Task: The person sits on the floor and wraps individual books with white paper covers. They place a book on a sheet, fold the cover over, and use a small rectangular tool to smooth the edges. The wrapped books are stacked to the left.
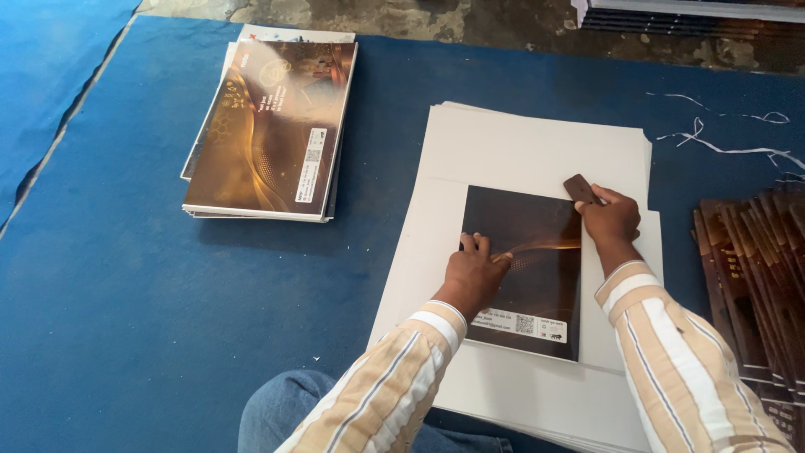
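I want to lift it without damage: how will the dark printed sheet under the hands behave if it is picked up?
The dark printed sheet looks thin and flat, so probably floppy and light. Its glossy face may be slippery. The left hand presses it onto the white boards, which suggests it slides easily.

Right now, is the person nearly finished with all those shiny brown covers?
Not nearly. Done: a stack of finished covers lies to the left on the blue mat. In hand: the left hand presses one dark cover onto a white board while the right hand rubs it with a small brown block. Left: a fanned pile of covers on the right.
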